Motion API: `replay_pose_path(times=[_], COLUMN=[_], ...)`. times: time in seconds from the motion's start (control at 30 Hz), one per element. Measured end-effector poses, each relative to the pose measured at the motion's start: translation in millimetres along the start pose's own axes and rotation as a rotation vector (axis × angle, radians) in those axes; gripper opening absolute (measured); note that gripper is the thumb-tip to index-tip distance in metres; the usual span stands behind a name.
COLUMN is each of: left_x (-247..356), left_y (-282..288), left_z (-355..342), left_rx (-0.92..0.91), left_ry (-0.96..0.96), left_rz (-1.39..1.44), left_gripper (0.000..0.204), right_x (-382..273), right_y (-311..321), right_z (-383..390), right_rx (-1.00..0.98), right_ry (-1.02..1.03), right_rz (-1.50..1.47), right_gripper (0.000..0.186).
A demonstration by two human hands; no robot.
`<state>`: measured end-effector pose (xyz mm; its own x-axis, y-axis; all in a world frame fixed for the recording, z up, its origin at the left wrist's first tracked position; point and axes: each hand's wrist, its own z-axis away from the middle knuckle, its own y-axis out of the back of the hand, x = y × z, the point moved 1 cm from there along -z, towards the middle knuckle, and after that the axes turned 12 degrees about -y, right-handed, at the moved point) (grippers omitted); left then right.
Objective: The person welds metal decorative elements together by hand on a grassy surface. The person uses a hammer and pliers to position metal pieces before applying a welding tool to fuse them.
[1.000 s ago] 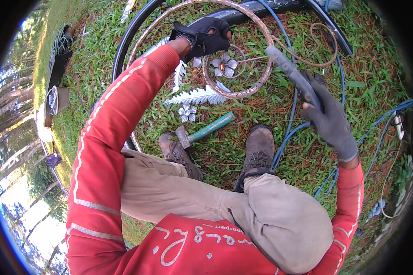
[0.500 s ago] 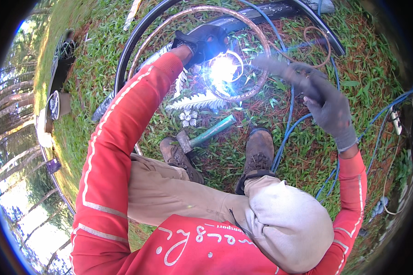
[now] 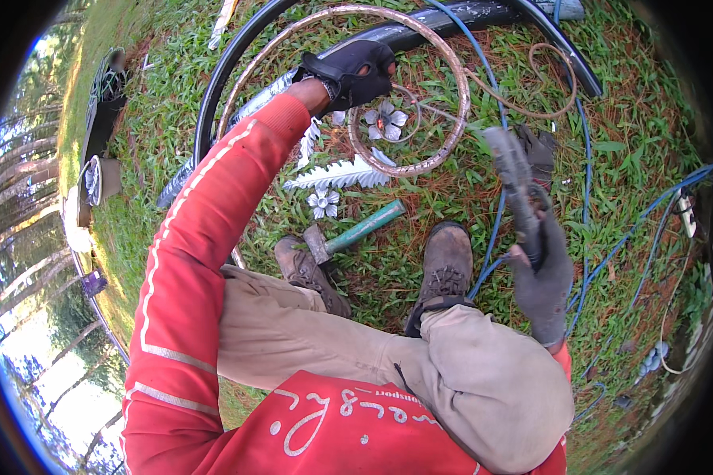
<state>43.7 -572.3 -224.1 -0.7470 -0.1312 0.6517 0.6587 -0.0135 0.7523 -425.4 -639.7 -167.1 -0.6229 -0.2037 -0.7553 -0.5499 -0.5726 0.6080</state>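
Observation:
My left hand (image 3: 347,75), in a black glove, is closed at the inner end of a scrolled metal rod (image 3: 461,77); what its fingers pinch is hidden. Just below it, a silver metal flower (image 3: 393,119) with a glowing red spot sits inside the curl. My right hand (image 3: 543,281), grey-gloved, grips a welding electrode holder (image 3: 512,170). A thin electrode (image 3: 446,115) reaches from the holder toward the flower, its tip apart from the glowing spot. Nearer me are a silver metal leaf (image 3: 341,176) and another metal flower (image 3: 322,203) on the grass.
A hammer (image 3: 364,226) with a green handle lies between my boots (image 3: 447,265). Blue cables (image 3: 586,170) run across the grass at the right. A dark glove (image 3: 539,152) lies beyond the holder. Black curved tubing (image 3: 211,103) arcs behind the scroll.
The bright welding arc has gone out, leaving a red glow on the flower. My right hand has drawn the electrode holder back toward me; my left hand stays nearly in place.

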Motion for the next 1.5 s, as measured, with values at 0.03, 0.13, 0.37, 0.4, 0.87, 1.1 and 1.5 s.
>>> replay_pose_path(times=[0.03,0.13,0.37,0.4,0.87,1.1,1.5], left_x=[-2,-3,4,5,-1,-22,-8], left_y=[0,1,1,2,-4,-18,-5], left_z=[0,1,1,2,5,22,4], left_rx=[0.015,0.019,0.027,0.029,0.066,0.125,0.182], left_ry=[-0.03,-0.044,0.024,0.026,0.01,0.173,0.044], left_rz=[0.009,-0.015,0.036,0.032,0.022,0.401,0.644], left_gripper=[0.027,0.027,0.026,0.026,0.024,0.028,0.025], right_x=[3,18,38,34,27,39,38], right_y=[-9,-41,-62,-62,-73,-76,-75], right_z=[6,18,19,18,12,14,17], right_rx=[0.005,-0.118,-0.068,-0.08,-0.063,-0.064,-0.05], right_ry=[-0.005,-0.068,0.004,0.012,0.033,0.019,0.037], right_rz=[0.006,-0.087,-0.079,-0.078,-0.089,-0.091,-0.12], right_gripper=[0.074,0.073,0.072,0.072,0.068,0.068,0.071])
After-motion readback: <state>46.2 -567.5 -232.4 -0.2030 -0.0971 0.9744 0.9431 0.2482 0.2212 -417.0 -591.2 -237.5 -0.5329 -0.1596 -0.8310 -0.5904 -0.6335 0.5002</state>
